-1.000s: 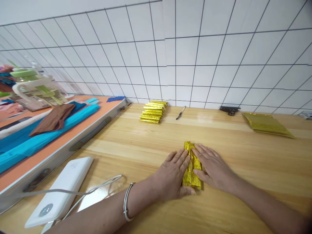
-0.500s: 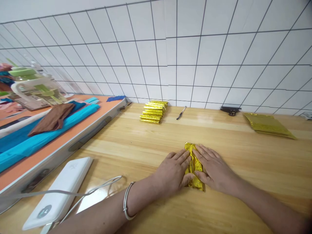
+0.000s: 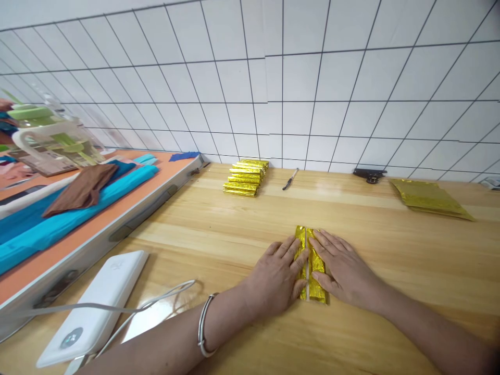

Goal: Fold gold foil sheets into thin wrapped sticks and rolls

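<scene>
Below centre, flat-spread left hand (image 3: 275,273) and right hand (image 3: 346,268) are widening the gap between gold foil folds (image 3: 317,265), seemingly evening them.

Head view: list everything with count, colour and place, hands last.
Wall: 1, white, gridded, back
Table: 1, pale wood, centre
Folded foil: 1 or 2 (unclear), gold, lower centre
Foil pile: several, gold, back centre
Pen: 1, black and white, beside pile
Clip-like object: 1, black, back right
Foil sheets: count unclear, dull gold, back right
Edge object: 1, greyish, far right
Power bank: 1, white, front left
Cable: count unclear, grey, by power bank
Orange surface: 1, orange, left
Cloths: several, blue, brown, cream, on orange surface
Jug: 1, clear, green-lidded, left
Bracelet: 1, silver, front
Left hand: 1, bare, on folded foil
Right hand: 1, bare, on folded foil
</scene>
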Motion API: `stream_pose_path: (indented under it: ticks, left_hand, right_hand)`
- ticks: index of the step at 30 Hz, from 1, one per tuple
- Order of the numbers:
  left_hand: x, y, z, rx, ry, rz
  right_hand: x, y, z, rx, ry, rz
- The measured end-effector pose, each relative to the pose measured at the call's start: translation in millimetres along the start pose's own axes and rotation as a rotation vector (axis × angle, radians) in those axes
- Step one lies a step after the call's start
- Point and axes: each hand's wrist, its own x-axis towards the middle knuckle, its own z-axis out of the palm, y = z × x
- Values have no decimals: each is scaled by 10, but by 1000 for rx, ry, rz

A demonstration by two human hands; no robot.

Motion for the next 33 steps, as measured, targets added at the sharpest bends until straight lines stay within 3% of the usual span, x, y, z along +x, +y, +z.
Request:
stream_pose_path:
  ticks: [14,33]
  left_hand:
    - [14,-42,57,-32,1,88]
    - [26,-49,34,-115,-33,90]
  right_hand:
    - [-8,8,-17,36,-3,-38]
    - [-14,-31,5,42,-48,-11]
